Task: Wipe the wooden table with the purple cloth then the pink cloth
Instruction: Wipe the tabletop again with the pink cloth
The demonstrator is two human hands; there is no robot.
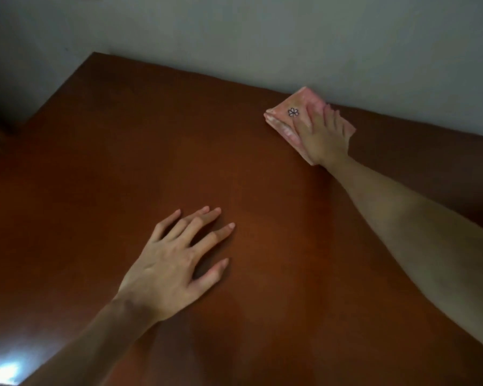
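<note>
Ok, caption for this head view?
Right hand presses pink cloth at wooden table's far edge; left hand rests flat.

Pink cloth [290, 114] partly, perhaps half, under hand.

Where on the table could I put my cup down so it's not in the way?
The wooden table is bare to the left of the left hand, and in the middle between it and the right hand. The far right edge by the wall is busy: the right hand presses the pink cloth there.
</note>
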